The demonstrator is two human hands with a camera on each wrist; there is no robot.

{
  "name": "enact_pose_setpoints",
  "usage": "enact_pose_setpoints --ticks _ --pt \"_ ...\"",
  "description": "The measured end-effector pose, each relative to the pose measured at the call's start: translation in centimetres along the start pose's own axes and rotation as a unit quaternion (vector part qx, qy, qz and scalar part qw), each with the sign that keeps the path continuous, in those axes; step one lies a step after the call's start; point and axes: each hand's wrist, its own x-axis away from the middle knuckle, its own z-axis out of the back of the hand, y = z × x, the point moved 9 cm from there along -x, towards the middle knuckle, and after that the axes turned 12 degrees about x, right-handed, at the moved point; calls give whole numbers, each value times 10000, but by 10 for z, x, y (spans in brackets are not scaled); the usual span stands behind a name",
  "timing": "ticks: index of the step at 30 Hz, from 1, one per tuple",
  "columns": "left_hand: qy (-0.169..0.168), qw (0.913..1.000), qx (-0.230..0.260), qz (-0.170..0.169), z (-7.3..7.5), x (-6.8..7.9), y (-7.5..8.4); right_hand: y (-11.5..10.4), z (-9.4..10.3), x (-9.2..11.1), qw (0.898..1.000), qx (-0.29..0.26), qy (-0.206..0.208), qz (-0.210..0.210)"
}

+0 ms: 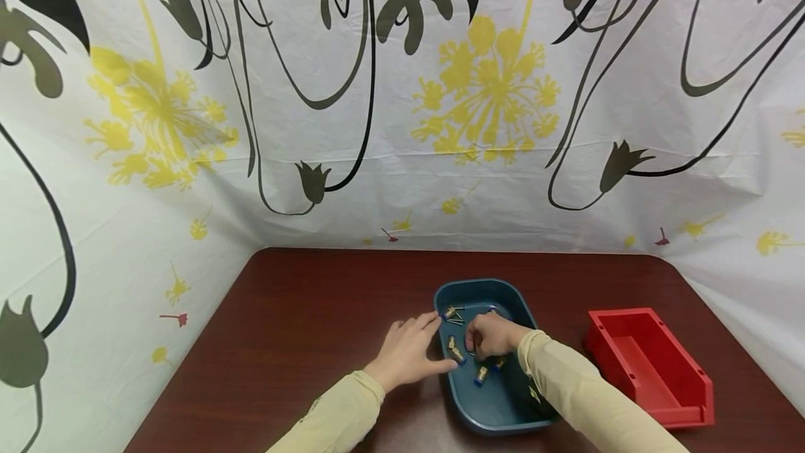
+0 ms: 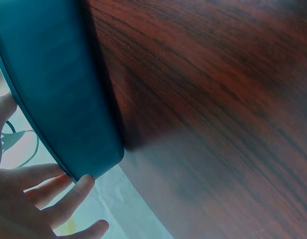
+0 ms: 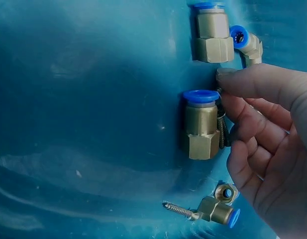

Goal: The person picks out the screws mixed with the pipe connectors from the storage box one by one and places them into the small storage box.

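A teal plastic tray [image 1: 497, 404] on the table holds brass fittings with blue collars and several screws. My left hand [image 1: 411, 351] spreads its fingers along the tray's left rim; in the left wrist view the fingertips touch the tray's wall [image 2: 58, 89]. Inside the tray, my right hand [image 1: 493, 335] has its fingers curled low and pinches at a dark screw [image 3: 222, 132], partly hidden by the fingertips. Beside those fingers stands a fitting [image 3: 200, 124]; another fitting [image 3: 213, 35] lies above it in that view. An elbow fitting [image 3: 213, 209] touches a pale screw [image 3: 178, 210].
A red open-fronted bin [image 1: 654, 369] stands right of the tray, close to my right forearm. The dark wooden table [image 1: 314, 320] extends to the left. Behind it hangs a white cloth [image 1: 390, 124] with a flower pattern.
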Motion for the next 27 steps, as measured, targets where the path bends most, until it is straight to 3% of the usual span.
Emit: enact_pose_setpoints --ticks 5,14,27 --pt "-9 10000 -6 1 -1 0 0 4 -3 -2 9996 81 -43 -271" --pt "14 10000 -25 -10 0 1 0 9 -4 -1 9996 -147 -62 -237" --pt "29 10000 17 -17 1 1 0 8 19 4 9982 -577 153 -80"
